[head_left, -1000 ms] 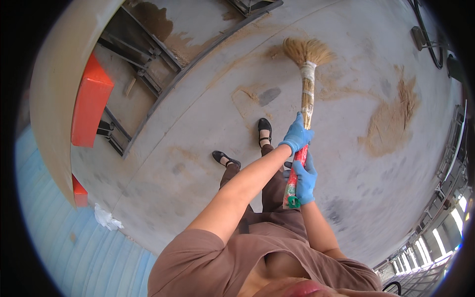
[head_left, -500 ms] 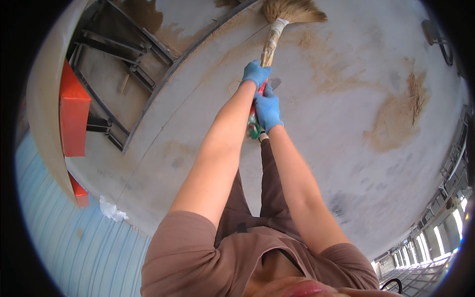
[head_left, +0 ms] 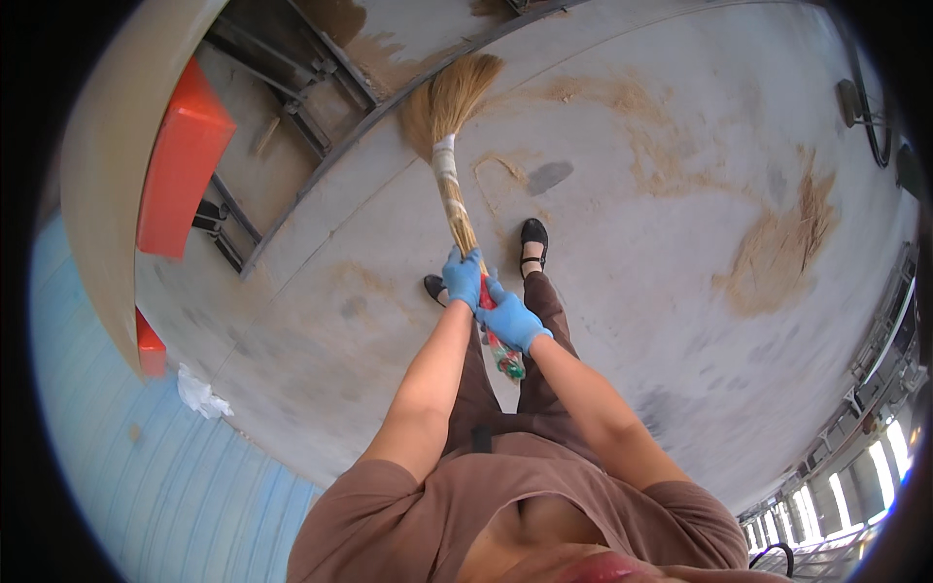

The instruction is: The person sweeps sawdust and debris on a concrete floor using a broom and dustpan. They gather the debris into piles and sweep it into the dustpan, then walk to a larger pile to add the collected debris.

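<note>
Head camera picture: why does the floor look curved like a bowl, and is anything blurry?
Head view: the fisheye lens bends the concrete floor and blacks out the corners; daylight is bright and even; the broom and both gloved hands, left hand and right hand, look sharp.

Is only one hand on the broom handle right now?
No, both blue-gloved hands grip the broom handle: the left hand sits higher, the right hand just below it.
</note>
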{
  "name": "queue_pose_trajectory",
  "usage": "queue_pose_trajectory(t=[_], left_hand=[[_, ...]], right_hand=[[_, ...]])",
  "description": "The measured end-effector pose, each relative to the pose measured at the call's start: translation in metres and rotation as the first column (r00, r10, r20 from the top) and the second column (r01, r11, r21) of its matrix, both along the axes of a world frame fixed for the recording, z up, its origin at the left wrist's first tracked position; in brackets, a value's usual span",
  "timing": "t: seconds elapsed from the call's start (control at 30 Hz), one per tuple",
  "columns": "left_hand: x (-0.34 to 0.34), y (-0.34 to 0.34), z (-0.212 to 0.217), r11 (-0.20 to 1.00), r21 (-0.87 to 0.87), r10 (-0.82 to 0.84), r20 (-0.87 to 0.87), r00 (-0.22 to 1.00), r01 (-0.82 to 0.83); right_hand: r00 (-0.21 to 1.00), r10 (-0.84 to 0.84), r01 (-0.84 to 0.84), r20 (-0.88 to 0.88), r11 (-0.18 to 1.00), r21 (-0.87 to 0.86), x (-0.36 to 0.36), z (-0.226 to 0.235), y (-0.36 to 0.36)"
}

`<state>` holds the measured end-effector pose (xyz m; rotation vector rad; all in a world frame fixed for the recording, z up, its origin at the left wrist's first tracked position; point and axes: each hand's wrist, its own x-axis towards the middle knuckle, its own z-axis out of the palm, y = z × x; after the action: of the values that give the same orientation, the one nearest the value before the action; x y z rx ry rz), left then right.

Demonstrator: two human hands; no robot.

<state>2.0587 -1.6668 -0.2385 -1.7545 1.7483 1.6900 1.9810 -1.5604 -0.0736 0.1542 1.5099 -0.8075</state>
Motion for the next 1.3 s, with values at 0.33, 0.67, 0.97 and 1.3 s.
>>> queue_pose_trajectory(t=[0.33, 0.67, 0.97, 1.3], left_hand=[[0.082, 0.053, 0.162, 0.855, 0.327, 0.413, 0.043, 0.91, -0.403], [0.088, -0.041, 0.099, 0.684, 0.153, 0.72, 0.008, 0.694, -0.713], [0.002, -0.051, 0.04, 0.946, 0.059, 0.317, 0.052, 0.947, -0.319], [-0.053, -0.02, 0.094, 0.989, 0.14, -0.067, 0.071, 0.995, 0.057]], right_hand=[[0.986, 0.168, -0.168, 0.013, 0.985, -0.026, 0.072, 0.134, 0.032], [0.835, 0.542, -0.55, -0.097, 0.825, -0.128, 0.042, 0.051, -0.063], [0.995, 0.09, -0.086, 0.033, 0.991, -0.103, -0.011, -0.001, -0.058], [0.85, -0.499, 0.513, 0.17, 0.857, -0.05, 0.016, 0.026, -0.011]])
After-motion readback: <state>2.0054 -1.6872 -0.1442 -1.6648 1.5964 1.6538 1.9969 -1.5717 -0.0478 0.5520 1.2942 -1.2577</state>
